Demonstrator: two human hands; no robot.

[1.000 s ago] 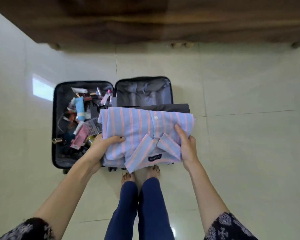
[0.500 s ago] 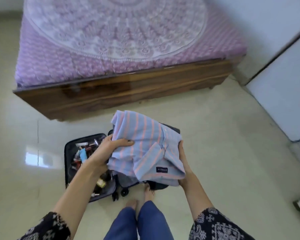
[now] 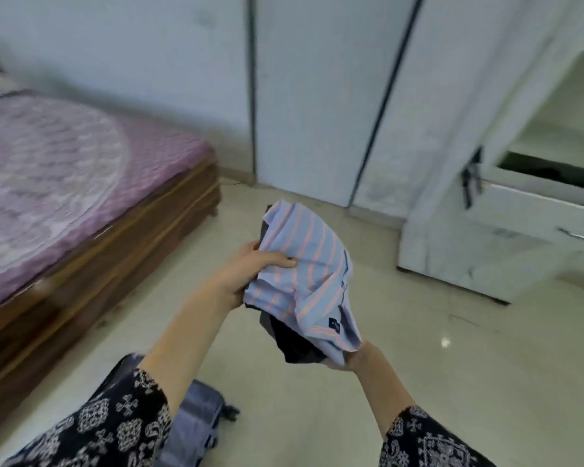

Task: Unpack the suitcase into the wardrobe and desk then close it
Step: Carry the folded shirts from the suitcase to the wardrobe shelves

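Observation:
A folded blue shirt with pink stripes (image 3: 307, 271) lies on top of a dark grey garment (image 3: 290, 345), and I carry both in mid-air above the floor. My left hand (image 3: 253, 267) grips the stack's left edge, thumb on top. My right hand (image 3: 354, 360) holds the near right corner from below, mostly hidden by the cloth. A corner of the open suitcase (image 3: 196, 423) shows at the bottom, behind my left sleeve. The white wardrobe (image 3: 459, 136) stands ahead and to the right, one door swung open, with a shelf and an open drawer (image 3: 540, 197) visible.
A wooden bed (image 3: 122, 244) with a purple patterned cover fills the left side. Closed white wardrobe doors (image 3: 311, 96) stand straight ahead. Pale tiled floor (image 3: 452, 365) stretches between me and the wardrobe.
I lifted the stack of clothes out of the suitcase and turned right, from the bed toward the wardrobe. The suitcase dropped to the bottom edge of view.

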